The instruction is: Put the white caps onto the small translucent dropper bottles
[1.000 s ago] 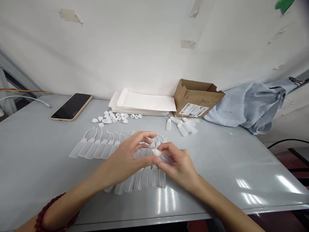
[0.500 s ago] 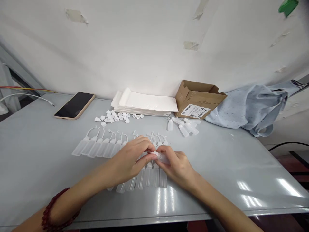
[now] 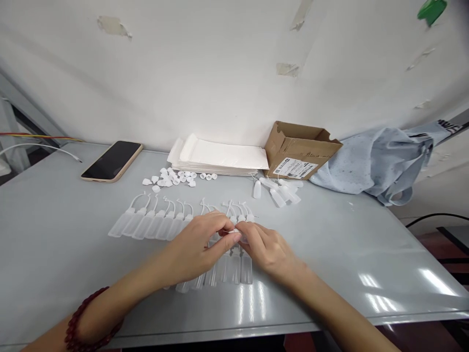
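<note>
Over the rows of bottles, my two hands meet at one small squeeze bottle (image 3: 244,239). My left hand (image 3: 203,244) pinches its white cap (image 3: 234,232) between thumb and index finger. The bottle's translucent body is in my right hand (image 3: 269,249), whose fingers hide most of it. Beneath and behind my hands lie several more translucent bottles with thin tubes on their tops, the back row (image 3: 156,225) stretching to the left and a front row (image 3: 223,271) partly covered by my left hand.
Loose white caps (image 3: 168,178) are scattered before a stack of white envelopes (image 3: 230,156). More bottles (image 3: 280,193) lie by an open cardboard box (image 3: 302,151). A phone (image 3: 113,160) rests at the left of the grey table (image 3: 330,234), a light blue cloth (image 3: 370,161) at the right.
My right hand's fingers have rolled over the bottle, so less of its body shows. My left hand stays at the cap. The view has shifted slightly.
</note>
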A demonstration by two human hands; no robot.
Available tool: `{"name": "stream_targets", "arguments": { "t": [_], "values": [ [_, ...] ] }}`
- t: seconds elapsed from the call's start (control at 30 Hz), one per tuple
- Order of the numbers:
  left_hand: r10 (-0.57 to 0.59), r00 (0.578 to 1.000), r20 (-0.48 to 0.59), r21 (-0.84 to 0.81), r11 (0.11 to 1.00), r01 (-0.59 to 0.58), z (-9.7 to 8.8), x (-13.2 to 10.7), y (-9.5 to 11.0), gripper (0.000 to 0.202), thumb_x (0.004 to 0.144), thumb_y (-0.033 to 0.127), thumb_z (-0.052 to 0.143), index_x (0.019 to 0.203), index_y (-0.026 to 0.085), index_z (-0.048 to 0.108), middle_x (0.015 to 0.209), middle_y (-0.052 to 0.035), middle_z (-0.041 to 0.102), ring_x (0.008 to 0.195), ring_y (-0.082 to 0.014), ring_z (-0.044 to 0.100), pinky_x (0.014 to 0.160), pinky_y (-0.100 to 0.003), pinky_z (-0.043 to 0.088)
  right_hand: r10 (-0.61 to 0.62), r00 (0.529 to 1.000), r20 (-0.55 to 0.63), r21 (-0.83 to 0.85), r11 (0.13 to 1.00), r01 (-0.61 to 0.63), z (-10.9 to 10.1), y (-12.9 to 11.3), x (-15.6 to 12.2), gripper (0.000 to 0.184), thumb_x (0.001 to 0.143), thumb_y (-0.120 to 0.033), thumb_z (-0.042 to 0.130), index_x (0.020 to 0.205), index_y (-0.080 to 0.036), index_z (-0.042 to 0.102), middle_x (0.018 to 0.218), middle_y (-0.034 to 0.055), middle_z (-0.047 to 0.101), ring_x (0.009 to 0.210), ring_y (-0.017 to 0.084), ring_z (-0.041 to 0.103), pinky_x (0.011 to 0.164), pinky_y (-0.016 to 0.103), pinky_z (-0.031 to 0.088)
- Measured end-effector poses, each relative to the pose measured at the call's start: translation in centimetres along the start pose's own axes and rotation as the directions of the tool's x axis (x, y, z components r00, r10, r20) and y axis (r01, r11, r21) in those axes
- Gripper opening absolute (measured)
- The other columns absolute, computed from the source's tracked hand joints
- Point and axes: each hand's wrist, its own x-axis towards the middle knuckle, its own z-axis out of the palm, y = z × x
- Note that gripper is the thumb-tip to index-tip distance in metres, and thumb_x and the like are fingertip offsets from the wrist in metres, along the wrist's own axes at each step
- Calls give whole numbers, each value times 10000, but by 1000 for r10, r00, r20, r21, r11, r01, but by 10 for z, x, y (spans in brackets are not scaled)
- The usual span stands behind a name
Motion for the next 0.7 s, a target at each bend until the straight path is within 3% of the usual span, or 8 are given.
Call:
{"name": "stream_targets", "arguments": {
  "t": [0.13, 0.3, 0.4, 0.57, 0.7],
  "values": [
    [213, 977, -31, 78, 975, -210, 2, -2, -8, 117, 930, 233, 466, 881, 174, 554, 820, -12, 573, 794, -150, 504, 715, -290, 426, 19, 998, 56, 8, 1000, -19, -3, -1, 1, 151, 953, -106, 318, 974, -125, 466, 694, 39, 609, 562, 131, 588, 448, 225, 420],
    [459, 887, -51, 261, 863, -432, 7, -3, -16, 118, 930, 97, 426, 986, 153, 514, 898, -61, 563, 863, -182, 455, 785, -341, 425, 46, 998, 42, 65, 997, -48, 1, 2, 0, 201, 979, -184, 269, 946, -145, 464, 638, 15, 568, 509, 118, 528, 427, 218, 373],
    [458, 886, -67, 262, 865, -428, 6, -4, -15, 102, 921, 108, 460, 998, 150, 513, 906, -64, 572, 874, -184, 458, 794, -350, 422, 56, 998, 33, 112, 992, -60, 3, 3, -2, 178, 972, -185, 288, 949, -145, 461, 648, 18, 568, 517, 119, 530, 426, 212, 371],
    [315, 949, -31, 161, 938, -306, 1, -3, -7, 98, 927, 187, 474, 859, 163, 541, 775, -23, 566, 793, -162, 470, 751, -328, 420, 59, 997, 41, 135, 989, -64, 4, 3, -4, 171, 926, -97, 337, 1044, -141, 452, 742, 47, 612, 627, 137, 584, 515, 220, 444],
    [351, 936, -34, 130, 930, -344, 1, -2, -6, 103, 931, 175, 462, 895, 162, 558, 770, -26, 563, 793, -163, 457, 726, -308, 423, 35, 999, 34, 132, 991, -39, 8, 5, -6, 178, 919, -83, 344, 1043, -142, 457, 743, 47, 620, 637, 140, 579, 535, 225, 456]
  ]
}}
